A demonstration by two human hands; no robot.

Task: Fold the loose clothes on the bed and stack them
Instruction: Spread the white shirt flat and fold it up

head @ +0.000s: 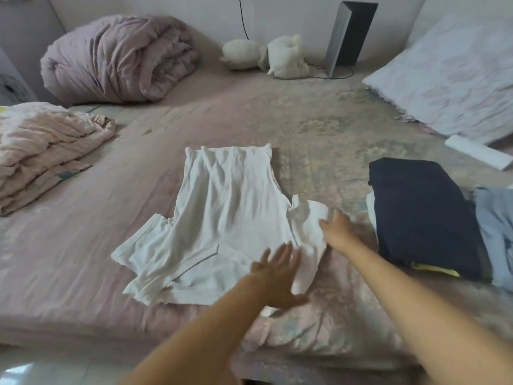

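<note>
White T-shirt point(222, 218): spread flat on the bed point(83, 259), hem toward the far side, collar toward the near edge, both sleeves out to the sides. Thin, soft fabric, judged light and limp; no stiffness to hold a crease unaided, likely to wrinkle or slide on the sheet if dragged. Best taken at the sleeve ends and shoulder seams for the side folds, then at the hem corners for the final fold; smoothing with a flat palm advised before each fold. Left hand point(277, 276): fingers straight and spread, palm down on or just over the near right shoulder of the shirt beside the collar, blurred, so firm contact not confirmed. Right hand point(337, 226): at the outer edge of the right sleeve, fingers extended toward the cloth; whether pinching the sleeve or only touching it cannot be told. Both hands thus at the right-hand side of the garment, left sleeve and hem well apart from either. Stack of folded clothes point(422, 215) to the right of the shirt, just beside the right forearm: dark navy piece on top, a yellow edge showing beneath, light blue garment point(497, 232) next to it. Judged stage: shirt laid out, first side fold about to start.
</note>
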